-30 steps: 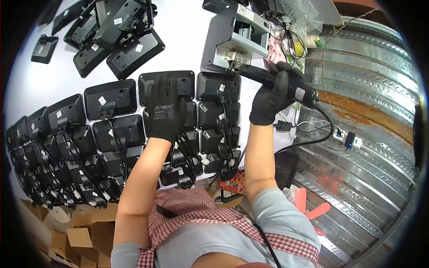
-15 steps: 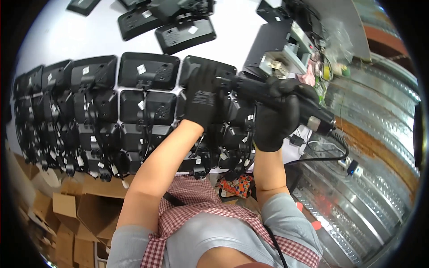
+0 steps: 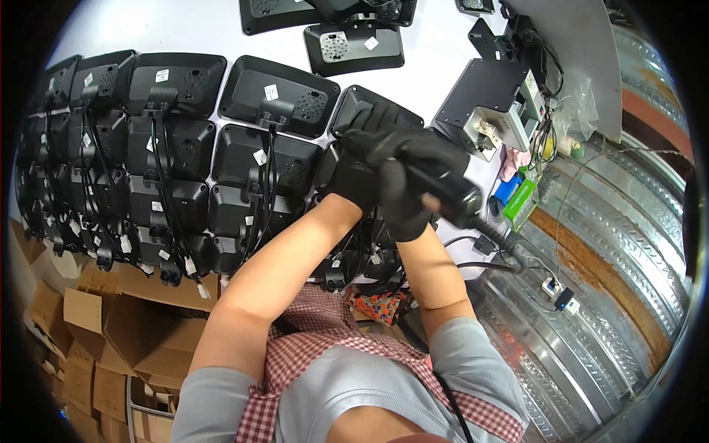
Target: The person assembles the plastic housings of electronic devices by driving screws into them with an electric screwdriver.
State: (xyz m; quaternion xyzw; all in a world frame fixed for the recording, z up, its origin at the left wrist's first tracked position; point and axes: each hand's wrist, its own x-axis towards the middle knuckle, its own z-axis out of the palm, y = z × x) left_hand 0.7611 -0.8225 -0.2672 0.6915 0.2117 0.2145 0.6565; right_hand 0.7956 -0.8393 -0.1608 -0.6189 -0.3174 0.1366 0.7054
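My right hand, in a black glove, is wrapped round a black corded electric screwdriver. The driver points left, its front end just over my left hand, and its bit cannot be made out. That left hand, gloved too, lies with its fingers stretched out on a black plastic display housing at the right end of the top row. Both hands and the driver hide much of this housing. Beside it sits another black housing, back side up, with a white label and a bracket.
Rows of similar housings with hanging cables fill the white table's left side. More housings lie at the back. A dark box-shaped device and a green box stand at right. Cardboard boxes sit below the table.
My right hand has brought the screwdriver left, so it now overlaps my left hand. The left hand stays stretched over the housing. The whole view has shifted.
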